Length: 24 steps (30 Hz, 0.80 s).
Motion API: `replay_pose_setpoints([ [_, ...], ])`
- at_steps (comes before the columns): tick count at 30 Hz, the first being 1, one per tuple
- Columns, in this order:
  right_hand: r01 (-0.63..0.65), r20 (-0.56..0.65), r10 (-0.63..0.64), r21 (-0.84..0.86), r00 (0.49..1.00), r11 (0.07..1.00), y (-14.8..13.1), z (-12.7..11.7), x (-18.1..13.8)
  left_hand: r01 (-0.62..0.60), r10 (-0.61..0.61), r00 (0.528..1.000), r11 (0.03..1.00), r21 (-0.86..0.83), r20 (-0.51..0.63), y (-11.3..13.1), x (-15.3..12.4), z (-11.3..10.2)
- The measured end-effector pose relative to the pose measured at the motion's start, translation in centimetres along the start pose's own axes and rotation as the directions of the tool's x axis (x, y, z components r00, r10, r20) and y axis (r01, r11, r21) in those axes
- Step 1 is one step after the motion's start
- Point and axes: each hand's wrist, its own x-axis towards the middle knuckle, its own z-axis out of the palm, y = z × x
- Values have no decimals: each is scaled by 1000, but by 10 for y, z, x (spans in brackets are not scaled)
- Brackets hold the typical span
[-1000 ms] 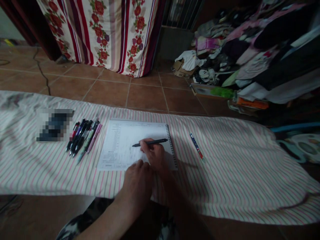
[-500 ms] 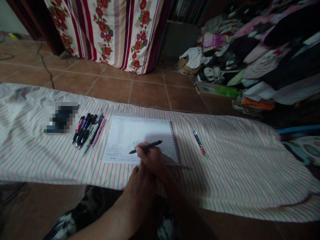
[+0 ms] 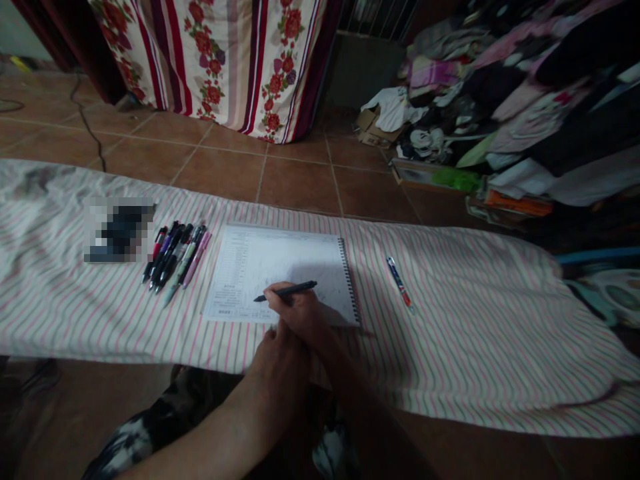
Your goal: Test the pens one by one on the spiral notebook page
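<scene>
A black pen (image 3: pixel 300 288) is held in my right hand (image 3: pixel 295 310), tilted over a page with its tip pointing left. Beneath it lies a spiral notebook (image 3: pixel 295 250), its coil on the right side; the page carries printed text and faint dark marks too small to read. My left hand (image 3: pixel 283 353) rests at the notebook's near edge, crossed under my right wrist, its fingers mostly hidden. Left of the notebook is a bunch of several pens (image 3: pixel 175 260) side by side. One multicoloured pen (image 3: pixel 400 283) lies apart on the right.
A striped pink and grey cloth (image 3: pixel 475 320) covers the long low surface. A blurred-out dark object (image 3: pixel 123 230) lies at the left. Beyond are a tiled floor (image 3: pixel 220 173), a floral curtain (image 3: pixel 235 67), a cable (image 3: pixel 87 123) and piled clothes (image 3: pixel 450 87) with a cardboard box (image 3: pixel 375 129).
My right hand and the black pen have shifted slightly left over the page. The whole view has moved a little. My left hand stays by the notebook's near edge.
</scene>
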Motion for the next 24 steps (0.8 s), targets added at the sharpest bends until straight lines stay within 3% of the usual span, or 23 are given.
replay_pose_setpoints([
  [5,1,7,-1,9,1000,1000,-1,-1,0,-22,24,999,999,46,-46,-1,-2,2],
  [9,27,-100,-24,25,995,999,-3,0,-1,-35,38,997,999,39,-72,-3,-2,8],
  [13,-46,-182,62,93,981,995,-4,0,-1,2,-2,995,1000,3,-104,-4,1,9],
  [18,-102,-289,114,58,950,993,-4,-3,-1,10,-11,997,1000,-13,-77,-5,2,11],
  [24,-143,-336,182,137,924,980,-9,-15,2,24,-16,994,997,74,-107,-3,2,10],
])
